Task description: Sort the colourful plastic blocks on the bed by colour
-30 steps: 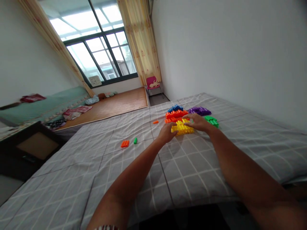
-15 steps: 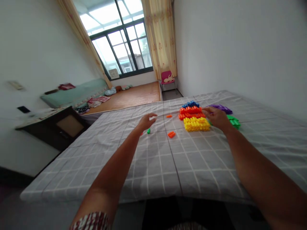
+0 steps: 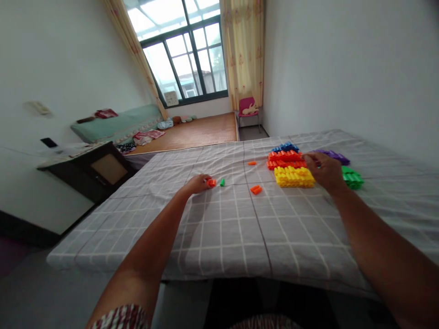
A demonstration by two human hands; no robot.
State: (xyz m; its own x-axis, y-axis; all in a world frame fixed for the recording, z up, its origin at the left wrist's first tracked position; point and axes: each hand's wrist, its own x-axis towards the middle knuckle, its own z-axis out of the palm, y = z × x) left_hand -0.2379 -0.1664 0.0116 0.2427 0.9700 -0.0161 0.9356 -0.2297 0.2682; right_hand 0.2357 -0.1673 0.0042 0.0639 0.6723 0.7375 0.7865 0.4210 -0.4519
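Note:
My left hand (image 3: 198, 183) is low over the grey checked cloth, its fingers closed around small orange-red plastic pieces (image 3: 211, 183). Just right of it lies a green piece (image 3: 222, 182). My right hand (image 3: 325, 170) has curled fingers against the right end of the stacked red pieces (image 3: 286, 159); whatever its fingertips hold is hidden. In front of the red stack is a yellow stack (image 3: 294, 177), and behind it a blue one (image 3: 285, 147). Purple pieces (image 3: 333, 156) and green pieces (image 3: 352, 178) lie beyond and to the right of my right hand.
Loose orange pieces (image 3: 255, 189) lie mid-cloth, with a single orange piece (image 3: 252, 163) farther back. The checked cloth (image 3: 222, 228) covers the bed-like surface before me. A dark cabinet (image 3: 92, 169) stands left, a pink chair (image 3: 247, 107) at the back, a white wall right.
My left hand has come down and left onto the orange-red pieces, its fingers closing around them. The right hand stays at the end of the red stack. The view has shifted slightly.

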